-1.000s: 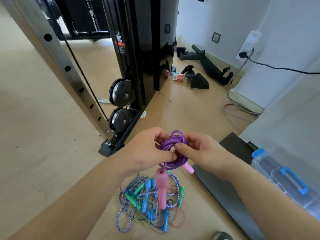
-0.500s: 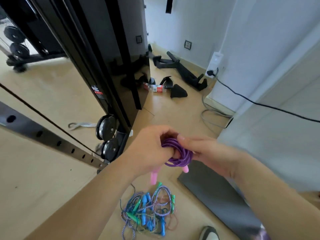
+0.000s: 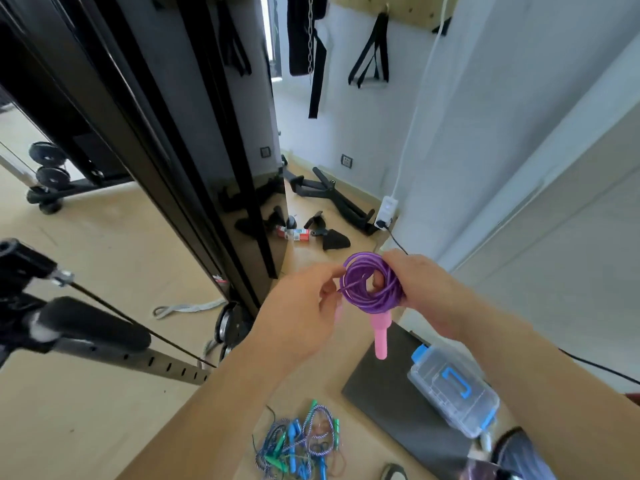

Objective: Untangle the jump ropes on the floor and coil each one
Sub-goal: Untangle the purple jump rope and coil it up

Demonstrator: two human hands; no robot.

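Note:
A purple jump rope [image 3: 372, 284] is wound into a tight coil at chest height. My right hand [image 3: 420, 287] grips the coil from the right, one fingertip showing through its middle. One pink handle [image 3: 380, 336] hangs straight down below it. My left hand [image 3: 304, 313] pinches the rope's loose end at the coil's left side, and the second pink handle [image 3: 338, 311] peeks out behind its fingers. On the floor below lies a tangled heap of jump ropes [image 3: 299, 446] with blue and green handles and a blue-white braided cord.
A black cable machine [image 3: 180, 140] with pulleys stands left. A dark mat [image 3: 398, 403] lies right of the heap, with a clear plastic box [image 3: 453, 389] with blue latches on it. Black handles [image 3: 329, 192] and a power strip [image 3: 388, 211] sit by the far wall.
The view tilted upward and the hands rose with the coil. The coil turned to face me, my hands drew slightly apart, and one pink handle now hangs free below the coil.

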